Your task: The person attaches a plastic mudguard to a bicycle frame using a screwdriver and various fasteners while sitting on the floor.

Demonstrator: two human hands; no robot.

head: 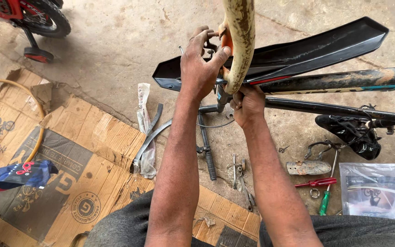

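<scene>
Head view — mud-stained cream fork blade point(241, 41), both hands point(200, 66) on it

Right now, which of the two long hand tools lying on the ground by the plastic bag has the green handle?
The screwdriver with the green handle lies almost upright in view, its shaft pointing up. The red-handled tool lies crosswise over it, just left of the plastic bag.
</scene>
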